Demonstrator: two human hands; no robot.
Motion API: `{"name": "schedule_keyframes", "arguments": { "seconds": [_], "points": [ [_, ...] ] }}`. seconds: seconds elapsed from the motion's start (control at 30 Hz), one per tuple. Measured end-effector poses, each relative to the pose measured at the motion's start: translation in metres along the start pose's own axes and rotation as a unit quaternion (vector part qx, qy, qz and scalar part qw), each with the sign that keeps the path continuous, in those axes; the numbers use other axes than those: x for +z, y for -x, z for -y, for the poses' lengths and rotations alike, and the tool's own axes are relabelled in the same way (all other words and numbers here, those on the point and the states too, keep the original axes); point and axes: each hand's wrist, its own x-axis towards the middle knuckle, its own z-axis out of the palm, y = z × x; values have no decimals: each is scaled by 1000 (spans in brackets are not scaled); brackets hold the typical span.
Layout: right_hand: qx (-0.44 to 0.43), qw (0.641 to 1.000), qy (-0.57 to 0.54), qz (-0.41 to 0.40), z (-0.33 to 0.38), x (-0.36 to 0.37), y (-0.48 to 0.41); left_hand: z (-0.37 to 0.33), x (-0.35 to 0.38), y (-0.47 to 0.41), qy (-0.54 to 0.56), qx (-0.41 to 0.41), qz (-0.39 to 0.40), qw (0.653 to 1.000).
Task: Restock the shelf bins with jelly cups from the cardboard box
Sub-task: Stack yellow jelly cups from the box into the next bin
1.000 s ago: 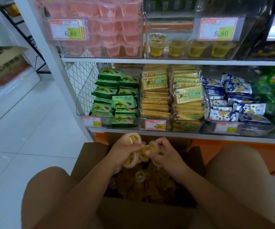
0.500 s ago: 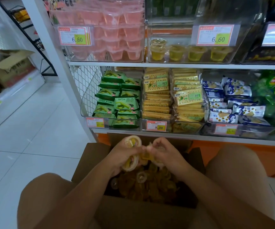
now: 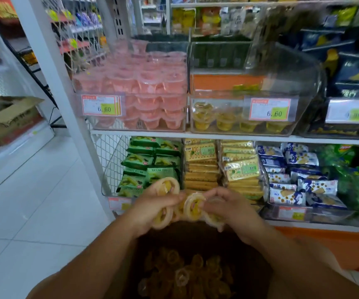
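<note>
Left of the white upright post (image 3: 54, 83), pale glossy floor tiles (image 3: 33, 212) run to a low white display ledge (image 3: 12, 152); just right of it hangs wire mesh (image 3: 111, 160).

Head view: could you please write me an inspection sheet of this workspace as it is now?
Surface: white shelf board carries clear bins; white tiled floor lies below.
Job's things: cardboard box below the hands holds many loose jelly cups. The yellow jelly bin is nearly empty, with cups only along the bottom. The pink jelly bin is well filled.
Clutter: second open carton at far left.
Hands: left hand and right hand each grip yellow jelly cups above the box.
Cables: nothing seen.
Surroundings: matcha cookie packs, cracker packs and blue biscuit packs on the lower shelf.
</note>
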Motion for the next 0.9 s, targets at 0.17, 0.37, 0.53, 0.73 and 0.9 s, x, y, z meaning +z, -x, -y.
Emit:
{"name": "schedule_keyframes", "arguments": {
  "seconds": [0.17, 0.37, 0.53, 0.73, 0.9],
  "points": [
    [-112, 989, 92, -37, 90, -20, 8, -91, 3, 16, -182, 134, -40, 973],
    [-234, 950, 158, -130, 205, -83, 4, -181, 6, 27, -199, 288, -80, 934],
    [-124, 928, 325, -131, 258, -133, -74, -225, 12, 15, -220, 325, -82, 916],
    [103, 874, 474, -3, 251, -138, -162, -235, 15, -8, -281, 302, -54, 910],
    [159, 906, 393, 6, 236, -134, -183, -239, 7, -14, -286, 281, -56, 914]
  ]
}}
